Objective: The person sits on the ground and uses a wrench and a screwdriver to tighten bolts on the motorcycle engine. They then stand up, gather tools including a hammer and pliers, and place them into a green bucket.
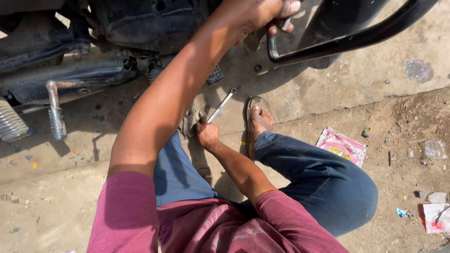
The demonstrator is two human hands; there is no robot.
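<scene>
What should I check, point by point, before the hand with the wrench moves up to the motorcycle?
1. Right hand grips wrench by its lower end: ok.
2. Wrench ring end free of dirt: cannot tell.
3. Left hand steadies on the black guard bar: ok.
4. Which bolt is to be turned: cannot tell.
5. Sandalled foot flat on the concrete: ok.
6. Kick-start lever out of the arm's path: ok.

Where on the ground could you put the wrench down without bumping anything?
Bare concrete lies between the sandalled foot and the black metal bar. More lies left of the left arm, below the kick lever. It is crowded around the right hand holding the wrench, and litter like the pink packet dots the dirt.
</scene>
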